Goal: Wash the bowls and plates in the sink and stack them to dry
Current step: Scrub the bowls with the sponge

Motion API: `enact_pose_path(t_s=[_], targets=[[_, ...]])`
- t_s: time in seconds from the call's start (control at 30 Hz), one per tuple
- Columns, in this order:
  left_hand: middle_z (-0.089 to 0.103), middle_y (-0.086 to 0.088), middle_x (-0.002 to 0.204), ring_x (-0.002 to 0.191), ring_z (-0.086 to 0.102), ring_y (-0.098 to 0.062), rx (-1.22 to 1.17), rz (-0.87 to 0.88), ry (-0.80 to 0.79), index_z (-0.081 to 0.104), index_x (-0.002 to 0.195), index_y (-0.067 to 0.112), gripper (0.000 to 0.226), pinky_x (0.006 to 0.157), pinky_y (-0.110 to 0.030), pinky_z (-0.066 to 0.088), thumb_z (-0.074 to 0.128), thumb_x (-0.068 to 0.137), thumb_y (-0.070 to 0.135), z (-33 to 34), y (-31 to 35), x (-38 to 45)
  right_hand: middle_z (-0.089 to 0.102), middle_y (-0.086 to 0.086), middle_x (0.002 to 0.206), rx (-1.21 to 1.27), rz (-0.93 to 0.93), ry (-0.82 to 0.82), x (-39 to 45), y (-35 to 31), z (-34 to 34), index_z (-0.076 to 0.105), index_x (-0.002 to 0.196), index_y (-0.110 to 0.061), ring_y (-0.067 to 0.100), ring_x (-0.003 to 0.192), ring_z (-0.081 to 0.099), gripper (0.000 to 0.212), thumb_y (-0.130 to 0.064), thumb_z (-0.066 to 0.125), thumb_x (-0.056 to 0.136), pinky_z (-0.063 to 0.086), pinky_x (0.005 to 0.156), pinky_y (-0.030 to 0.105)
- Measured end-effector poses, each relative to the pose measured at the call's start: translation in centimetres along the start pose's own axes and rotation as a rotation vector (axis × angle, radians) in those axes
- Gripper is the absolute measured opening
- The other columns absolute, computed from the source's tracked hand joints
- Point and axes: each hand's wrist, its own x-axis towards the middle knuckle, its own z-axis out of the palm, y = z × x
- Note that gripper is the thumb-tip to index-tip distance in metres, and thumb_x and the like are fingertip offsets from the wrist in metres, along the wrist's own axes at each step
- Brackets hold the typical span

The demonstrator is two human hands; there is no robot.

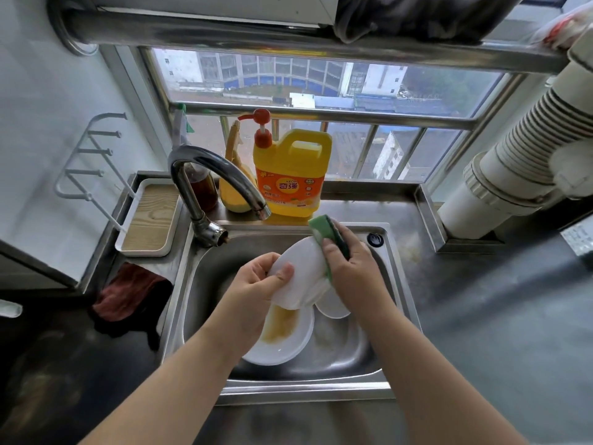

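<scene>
Over the sink, the left hand grips a tilted white bowl; the right hand presses a sponge against it. The yellow soap jug reads "KEON".

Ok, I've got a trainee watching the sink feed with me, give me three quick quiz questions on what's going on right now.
1. True or false: water is running from the tap.
2. Which of the hands holds the sponge?
A. left
B. right
C. neither
3. Fill in: the plate lying in the sink below the held dish is smeared with ____ residue.

Key:
1. False; no stream shows at the spout.
2. B; the right hand presses it on the dish, and the left hand grips the dish's rim.
3. Yellowish-brown.
</scene>
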Motion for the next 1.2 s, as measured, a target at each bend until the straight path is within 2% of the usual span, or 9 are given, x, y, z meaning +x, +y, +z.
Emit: enact_pose_path(t_s=[0.13,0.33,0.53,0.6,0.73,0.9,1.03,1.1,1.2], targets=[[0.065,-0.009,0.073,0.066,0.06,-0.018,0.023,0.04,-0.003,0.061,0.088,0.004,0.017,0.061,-0.028,0.05,0.065,0.081,0.019,0.4,0.2,-0.3,0.033,-0.001,0.135,-0.321,-0.215,0.001,-2.5,-1.4,1.2,0.04,0.14,-0.045,0.015,0.127,0.027,0.048,-0.039,0.052,0.094,0.024,0.106,0.025],[0.065,-0.006,0.075,0.07,0.061,-0.018,0.047,0.064,0.012,0.063,0.087,0.008,0.016,0.064,-0.026,0.052,0.068,0.082,0.021,0.1,0.3,-0.6,0.052,0.001,0.123,-0.096,-0.012,0.011,0.2,-1.0,0.6,0.048,0.135,-0.042,0.019,0.118,0.047,0.05,-0.051,0.046,0.086,0.042,0.103,0.041],[0.065,-0.01,0.074,0.065,0.061,-0.017,0.018,0.097,0.005,0.062,0.088,0.003,0.015,0.059,-0.025,0.051,0.063,0.086,0.018,0.0,0.4,-0.2,0.031,0.0,0.14,-0.401,-0.274,0.005,-2.5,-2.4,2.1,0.036,0.142,-0.045,0.016,0.13,0.023,0.049,-0.04,0.05,0.095,0.022,0.11,0.031],[0.065,-0.01,0.073,0.066,0.062,-0.018,-0.045,0.099,0.015,0.063,0.084,0.004,0.014,0.059,-0.024,0.052,0.069,0.083,0.018,-0.4,0.3,-0.3,0.04,0.0,0.135,-0.231,-0.198,0.005,-1.3,-2.1,1.8,0.043,0.138,-0.044,0.015,0.124,0.036,0.045,-0.039,0.051,0.094,0.033,0.107,0.031],[0.069,-0.006,0.082,0.077,0.067,-0.018,-0.282,0.057,-0.022,0.073,0.075,0.015,0.035,0.069,-0.028,0.058,0.091,0.051,0.033,-0.9,0.2,-0.2,0.062,0.0,0.115,0.405,0.239,-0.074,0.4,-1.6,0.1,0.054,0.128,-0.031,0.012,0.094,0.061,0.031,-0.026,0.052,0.097,0.049,0.07,0.021],[0.067,-0.013,0.114,0.107,0.063,-0.028,-0.547,-0.024,0.021,0.075,0.102,0.01,0.066,0.097,-0.045,0.047,0.094,0.044,0.034,-1.2,-0.9,0.2,0.071,0.006,0.097,0.956,0.432,-0.133,-0.5,0.7,0.3,0.061,0.119,-0.027,0.019,0.081,0.068,0.027,-0.027,0.049,0.095,0.053,0.071,0.038],[0.067,-0.011,0.104,0.095,0.061,-0.025,-0.462,-0.066,-0.068,0.072,0.097,0.014,0.055,0.084,-0.042,0.05,0.092,0.049,0.032,-2.2,-1.3,0.0,0.07,0.004,0.093,0.911,0.365,-0.06,-0.8,1.3,0.2,0.063,0.115,-0.026,0.015,0.075,0.066,0.026,-0.021,0.047,0.096,0.051,0.07,0.033],[0.067,-0.007,0.088,0.078,0.062,-0.02,-0.324,-0.102,-0.102,0.073,0.09,0.013,0.042,0.073,-0.034,0.052,0.088,0.052,0.024,-2.9,-0.5,0.1,0.07,0.004,0.099,0.793,0.304,-0.059,-0.5,1.5,-0.5,0.061,0.123,-0.023,0.016,0.08,0.066,0.03,-0.017,0.049,0.095,0.051,0.07,0.033],[0.067,-0.012,0.087,0.074,0.064,-0.021,-0.105,-0.193,-0.133,0.067,0.099,0.004,0.03,0.067,-0.032,0.056,0.069,0.074,0.021,-3.0,0.8,0.3,0.07,-0.005,0.104,0.505,0.151,-0.158,-0.5,0.8,-1.5,0.062,0.119,-0.03,0.015,0.093,0.064,0.033,-0.01,0.052,0.095,0.052,0.073,0.025]])
